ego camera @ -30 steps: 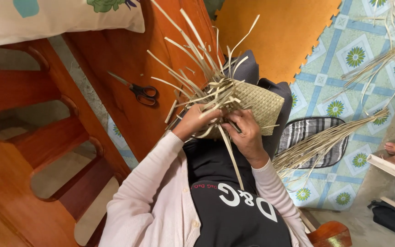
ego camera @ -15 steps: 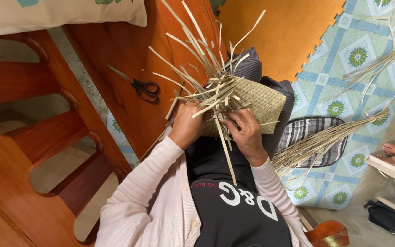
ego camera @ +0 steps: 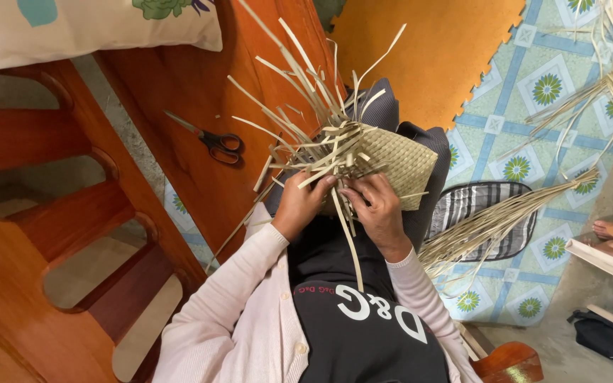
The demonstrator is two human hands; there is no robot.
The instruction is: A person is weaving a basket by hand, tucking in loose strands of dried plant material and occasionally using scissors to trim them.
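Gripping loose straw strips with my left hand (ego camera: pixel 298 206); my right hand (ego camera: pixel 377 209) pinches strips too, against the woven mat (ego camera: pixel 399 159) on my lap. Scissors (ego camera: pixel 211 140) lie apart on the wooden bench (ego camera: pixel 164 163); a strip bundle (ego camera: pixel 491 227) rests right.

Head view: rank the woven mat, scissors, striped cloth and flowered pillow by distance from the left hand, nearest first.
1. woven mat: held at the left hand, fingers on its loose strips.
2. scissors: up and left, on the wooden board.
3. striped cloth: to the right, past the right hand, on the floor mat.
4. flowered pillow: top left corner.
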